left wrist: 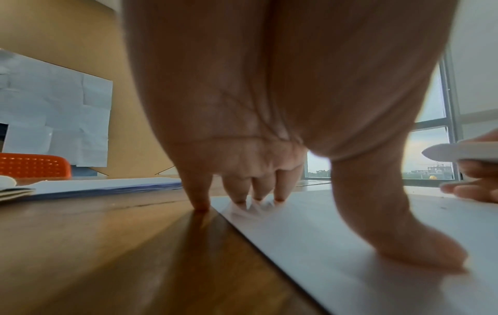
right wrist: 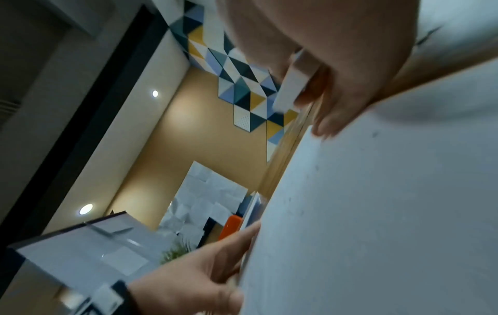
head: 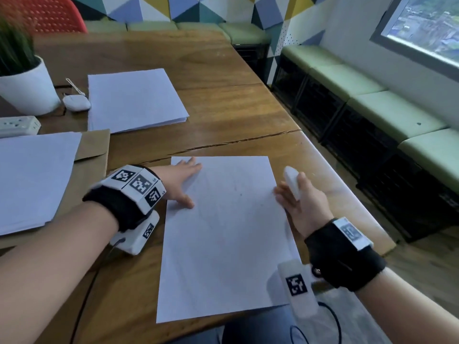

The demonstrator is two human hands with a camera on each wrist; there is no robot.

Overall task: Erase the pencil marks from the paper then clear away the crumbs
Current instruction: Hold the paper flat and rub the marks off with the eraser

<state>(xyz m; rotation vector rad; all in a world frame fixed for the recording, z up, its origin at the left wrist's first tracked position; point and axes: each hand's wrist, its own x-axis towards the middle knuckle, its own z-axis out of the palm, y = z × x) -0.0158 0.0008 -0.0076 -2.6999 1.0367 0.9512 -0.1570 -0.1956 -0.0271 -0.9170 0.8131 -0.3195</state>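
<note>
A: We've got the paper (head: pixel 223 234) lying flat on the wooden bench (head: pixel 223 108), long axis running near to far, right in front of us.

B: And our left hand (head: pixel 178 182) is spread flat on its far left corner, fingers straight, thumb down on the sheet too. In the left wrist view the little finger sits just off the edge on bare wood. Holding nothing, only pinning.

A: Over to our right hand (head: pixel 303 202) at the right edge. It has the eraser (head: pixel 293 182) tucked between thumb and forefinger, a smooth white oblong with rounded ends, pointing away toward the far side. The other fingers (head: pixel 283 194) reach out straight, tips touching the paper's margin.

B: So the key relation: the specks (right wrist: pixel 374 134) lie left of those fingertips, scattered across the sheet's middle. The right hand is nearer them.

A: Faint grey pencil traces show mid-sheet in the head view, too soft for us to say whether they're fully rubbed out.

B: We'd judge this as the sweeping stage, and thin paper could buckle if the left hand eases.
</note>
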